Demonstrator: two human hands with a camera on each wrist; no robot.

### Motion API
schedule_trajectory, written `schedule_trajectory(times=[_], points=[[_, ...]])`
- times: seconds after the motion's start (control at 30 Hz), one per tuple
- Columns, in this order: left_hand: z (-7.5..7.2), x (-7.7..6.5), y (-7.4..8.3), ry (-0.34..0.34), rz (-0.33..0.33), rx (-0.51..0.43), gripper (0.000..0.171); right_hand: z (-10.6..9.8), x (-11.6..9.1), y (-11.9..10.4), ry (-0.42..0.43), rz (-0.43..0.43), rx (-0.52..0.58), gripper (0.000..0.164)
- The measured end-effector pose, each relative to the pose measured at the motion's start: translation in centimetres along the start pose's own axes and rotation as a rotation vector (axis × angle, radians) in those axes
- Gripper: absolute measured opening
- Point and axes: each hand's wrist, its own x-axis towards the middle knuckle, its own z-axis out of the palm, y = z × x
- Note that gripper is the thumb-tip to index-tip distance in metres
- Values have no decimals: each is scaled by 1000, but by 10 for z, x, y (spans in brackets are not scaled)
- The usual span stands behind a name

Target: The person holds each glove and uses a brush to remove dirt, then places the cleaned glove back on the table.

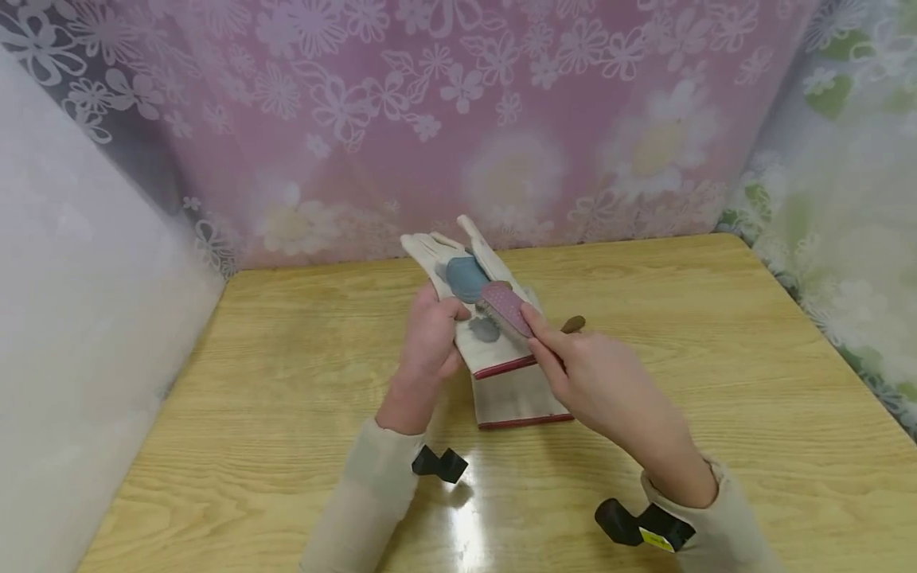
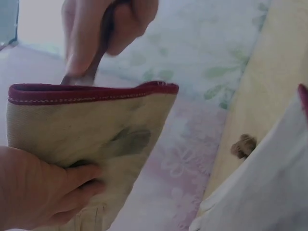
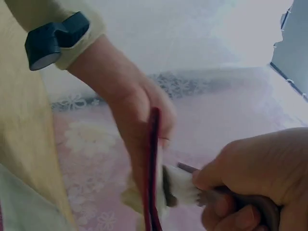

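Note:
My left hand (image 1: 428, 330) grips a whitish work glove (image 1: 494, 348) at its palm, with its fingers pointing away and its red-trimmed cuff towards me. The glove has a blue patch (image 1: 466, 278) and grey smudges (image 1: 485, 329). In my right hand (image 1: 609, 378) is a brush (image 1: 505, 305) with a pink dotted back, held by its dark handle. Its pale bristles (image 3: 183, 186) face the smudged side of the glove, right at its surface in the right wrist view. In the left wrist view the glove's cuff (image 2: 91, 94) hides the brush head.
A second whitish glove (image 1: 512, 399) with red trim lies on the wooden table (image 1: 301, 398) below the held one. Beyond my right hand a small brown thing (image 1: 574, 324) shows. Flowered pink cloth (image 1: 430, 143) hangs behind the table, with pale sheets at both sides.

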Motion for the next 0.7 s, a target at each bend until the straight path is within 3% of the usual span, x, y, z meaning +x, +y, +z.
schedule_trajectory(times=[0.17, 0.27, 0.47, 0.57, 0.7], points=[[21, -14, -21, -109, -13, 117, 87, 25, 11, 1, 169, 46, -75, 49], [26, -18, -28, -140, -48, 150, 88, 29, 17, 8, 185, 73, 53, 48], [18, -16, -21, -146, -182, 82, 81, 12, 15, 19, 167, 90, 478, 47], [17, -16, -21, -153, -245, 43, 76, 5, 13, 22, 195, 79, 532, 46], [19, -17, -21, -156, -255, 22, 76, -2, 13, 25, 159, 96, 534, 46]])
